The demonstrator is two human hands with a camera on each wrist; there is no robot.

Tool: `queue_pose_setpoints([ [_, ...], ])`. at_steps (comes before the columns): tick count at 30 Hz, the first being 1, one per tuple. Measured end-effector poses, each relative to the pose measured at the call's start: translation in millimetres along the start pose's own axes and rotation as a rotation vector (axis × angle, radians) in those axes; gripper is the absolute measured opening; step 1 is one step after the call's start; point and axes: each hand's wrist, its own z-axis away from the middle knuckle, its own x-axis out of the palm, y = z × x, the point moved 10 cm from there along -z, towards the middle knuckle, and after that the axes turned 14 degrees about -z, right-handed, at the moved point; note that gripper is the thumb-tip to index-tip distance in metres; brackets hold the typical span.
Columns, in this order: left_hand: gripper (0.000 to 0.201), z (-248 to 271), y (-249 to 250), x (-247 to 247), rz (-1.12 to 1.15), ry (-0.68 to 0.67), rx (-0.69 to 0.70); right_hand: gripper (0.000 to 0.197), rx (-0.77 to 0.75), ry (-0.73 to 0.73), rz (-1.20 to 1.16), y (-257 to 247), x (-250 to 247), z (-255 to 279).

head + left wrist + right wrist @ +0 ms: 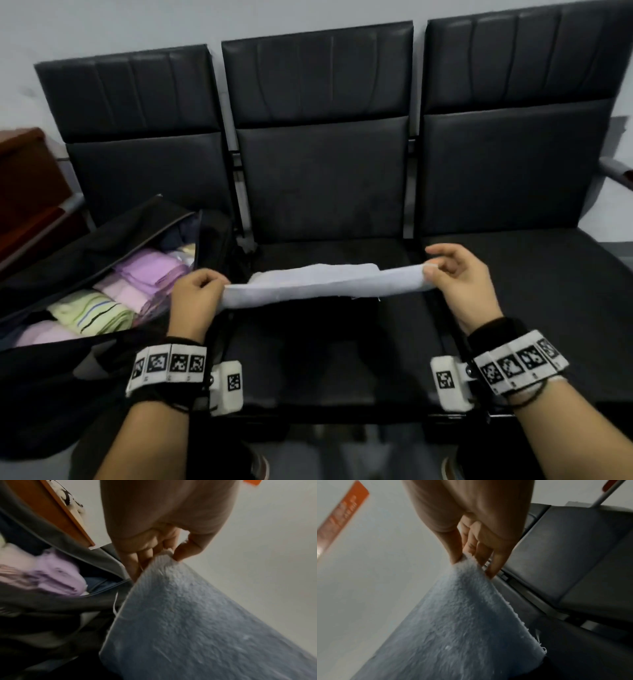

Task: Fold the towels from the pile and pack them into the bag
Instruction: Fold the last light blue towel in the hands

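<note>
Right hand (476,524): thumb and fingers pinch corner of pale blue towel (453,622). Black padded seats (582,555) at right. Orange sign (340,516) upper left.

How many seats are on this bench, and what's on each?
3. Left seat carries the open bag; middle seat lies under the pale blue towel held in both hands; right seat is bare.

Both forearms reach forward side by side, each wrist wearing a marker-covered band. The left hand (195,297) and right hand (459,274) are held level and apart, thumb and curled fingers pinched in a grip.
</note>
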Motion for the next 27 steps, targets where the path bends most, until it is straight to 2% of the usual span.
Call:
queue_pose_setpoints([
  [2,0.032,18.4,-29.3,17.6,-0.059,-0.107,-0.065,0.038,0.103,-0.073,0.007,28.1,-6.3,14.0],
  [5,0.018,44.5,-58.3,36.9,-0.094,-0.285,-0.143,0.041,0.239,-0.171,-0.002,53.8,-11.6,31.1],
  [7,0.017,56.1,-69.5,48.9,-0.09,-0.387,-0.196,0.04,0.287,-0.159,0.015,65.1,-18.4,38.1],
  [9,0.016,58.8,-73.7,57.1,-0.084,-0.425,-0.229,0.038,0.313,-0.136,0.046,74.5,-22.3,41.5],
  [12,0.026,50.9,-77.8,64.8,-0.114,-0.377,-0.245,0.037,0.317,-0.071,0.075,86.8,-26.1,37.7],
  [18,0.027,24.7,-84.2,76.6,-0.166,-0.188,-0.253,0.04,0.286,0.016,0.174,108.6,-25.1,10.3],
  [23,0.02,4.7,-95.6,95.7,-0.179,-0.176,-0.287,0.035,0.265,0.076,0.313,125.8,-22.1,-17.3],
  [25,0.029,9.8,-105.3,103.6,-0.208,-0.178,-0.335,0.035,0.307,0.095,0.393,138.4,-25.3,-17.1],
  [27,0.042,23.9,-121.3,113.1,-0.237,-0.236,-0.39,0.041,0.395,0.053,0.539,159.5,-31.0,-5.2],
])
